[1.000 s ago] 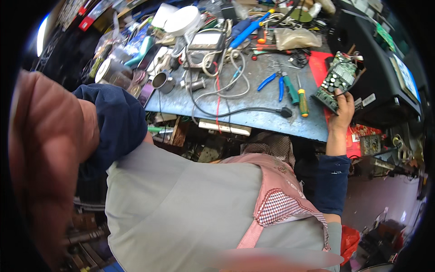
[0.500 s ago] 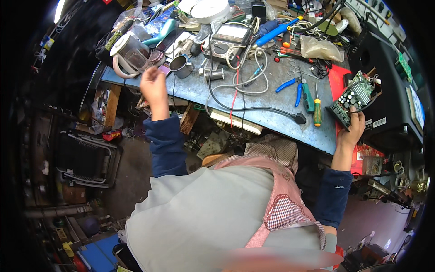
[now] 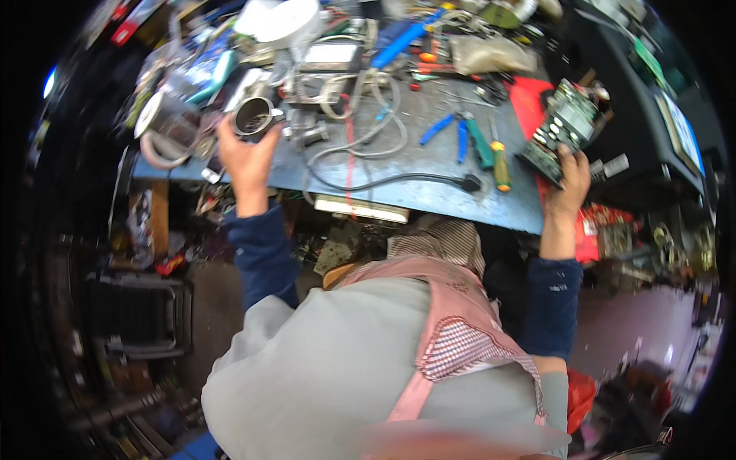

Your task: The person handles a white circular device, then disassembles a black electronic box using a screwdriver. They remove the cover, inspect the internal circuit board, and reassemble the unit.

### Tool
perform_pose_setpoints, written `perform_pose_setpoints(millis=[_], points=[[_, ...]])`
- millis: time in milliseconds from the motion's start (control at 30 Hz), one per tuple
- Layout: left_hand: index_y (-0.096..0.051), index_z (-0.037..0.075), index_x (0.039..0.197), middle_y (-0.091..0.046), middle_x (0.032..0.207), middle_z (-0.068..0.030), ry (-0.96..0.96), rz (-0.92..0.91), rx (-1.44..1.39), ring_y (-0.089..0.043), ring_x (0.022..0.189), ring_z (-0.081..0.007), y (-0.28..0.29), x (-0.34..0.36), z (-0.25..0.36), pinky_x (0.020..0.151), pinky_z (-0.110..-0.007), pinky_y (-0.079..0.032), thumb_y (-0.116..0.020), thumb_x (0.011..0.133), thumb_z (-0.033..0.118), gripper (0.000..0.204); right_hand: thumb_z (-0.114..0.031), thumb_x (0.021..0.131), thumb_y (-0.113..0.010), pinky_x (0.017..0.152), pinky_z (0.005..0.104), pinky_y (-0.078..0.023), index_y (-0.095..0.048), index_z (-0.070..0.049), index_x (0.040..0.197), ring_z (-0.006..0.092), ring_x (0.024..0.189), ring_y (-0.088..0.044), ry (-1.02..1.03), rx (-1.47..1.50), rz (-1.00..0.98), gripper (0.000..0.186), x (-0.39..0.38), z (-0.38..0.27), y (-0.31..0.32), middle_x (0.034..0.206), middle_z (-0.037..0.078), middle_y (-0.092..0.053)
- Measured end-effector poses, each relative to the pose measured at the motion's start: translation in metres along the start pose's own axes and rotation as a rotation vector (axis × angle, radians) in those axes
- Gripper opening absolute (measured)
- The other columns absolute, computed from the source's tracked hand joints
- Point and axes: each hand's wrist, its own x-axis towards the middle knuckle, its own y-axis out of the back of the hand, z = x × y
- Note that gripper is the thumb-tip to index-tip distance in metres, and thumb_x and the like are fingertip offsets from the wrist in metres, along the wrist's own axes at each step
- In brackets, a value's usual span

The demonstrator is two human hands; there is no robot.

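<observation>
At the left of the workbench, my left hand (image 3: 247,159) has its thumb and fingers around a small metal cup (image 3: 254,117). The cup's open top faces up, and some small dark contents show inside, too blurred to name. Over at the right, my right hand (image 3: 569,180) grips the near edge of a circuit board (image 3: 563,126), which is tilted and carries several components. Its thumb is mostly hidden. Blue-handled pliers (image 3: 446,132), a green-handled tool (image 3: 480,143) and a yellow-green screwdriver (image 3: 500,161) lie on the bench left of the board.
A glass jug with a pale handle (image 3: 165,153) stands left of the cup. Behind are a multimeter (image 3: 331,57), a blue soldering iron (image 3: 399,44) and heaped parts. A black cable with a plug (image 3: 469,182) crosses the bench (image 3: 429,203). A large black case (image 3: 644,130) stands at the right.
My left hand has moved from beside the jug to the metal cup and closed around it. My right hand stays on the circuit board. The whole view has shifted.
</observation>
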Motion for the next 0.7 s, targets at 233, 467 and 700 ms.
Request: perform_pose_setpoints(millis=[233, 467, 700], points=[[-0.056, 0.002, 0.144, -0.071, 0.133, -0.0103, -0.137, -0.601, -0.612, -0.071, 0.121, -0.0195, -0.048, -0.03, 0.138, 0.105, -0.034, -0.056, -0.095, 0.075, 0.0, 0.079, -0.016, 0.096, -0.082, 0.091, 0.0311, -0.057, -0.059, 0.015, 0.13, 0.0176, 0.1, -0.072, 0.017, -0.034, 0.027, 0.052, -0.003, -0.003, -0.011, 0.11, 0.014, -0.077], [-0.056, -0.001, 0.142, -0.074, 0.126, -0.0113, -0.146, -0.92, -0.546, -0.071, 0.119, -0.0195, -0.188, -0.045, 0.211, 0.103, -0.034, -0.057, -0.099, 0.072, 0.009, 0.082, -0.012, 0.093, -0.083, 0.089, 0.0317, -0.06, -0.056, 0.014, 0.132, 0.0194, 0.097, -0.075, -0.022, 0.048, 0.012, 0.054, -0.005, -0.01, -0.007, 0.111, 0.017, -0.077], [-0.054, 0.001, 0.142, -0.077, 0.125, -0.0163, -0.239, -0.896, -0.508, -0.076, 0.115, -0.0253, -0.273, -0.065, 0.236, 0.099, -0.038, -0.06, -0.1, 0.075, 0.015, 0.082, -0.013, 0.092, -0.079, 0.089, 0.0348, -0.062, -0.062, 0.011, 0.127, 0.0219, 0.094, -0.076, -0.033, 0.262, -0.077, 0.046, -0.007, -0.015, -0.003, 0.111, 0.017, -0.077]])
